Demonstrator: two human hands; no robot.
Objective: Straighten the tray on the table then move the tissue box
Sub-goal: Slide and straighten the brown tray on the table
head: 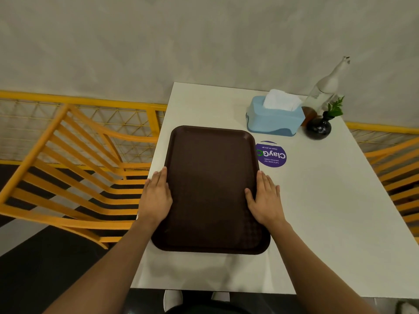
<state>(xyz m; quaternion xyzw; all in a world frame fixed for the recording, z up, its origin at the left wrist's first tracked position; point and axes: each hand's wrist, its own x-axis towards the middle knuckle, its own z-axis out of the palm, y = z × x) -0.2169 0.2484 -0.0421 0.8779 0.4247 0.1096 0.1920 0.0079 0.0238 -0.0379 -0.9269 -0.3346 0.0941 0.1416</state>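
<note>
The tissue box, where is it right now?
In the head view, the tissue box sits at the far right of the table, beyond the tray, just left of the little black vase.

Brown tray [210, 189] roughly straight; blue tissue box [275, 118] behind.

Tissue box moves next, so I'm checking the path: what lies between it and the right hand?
In the head view, only bare white table and the purple round sticker lie between the right hand and the tissue box.
</note>
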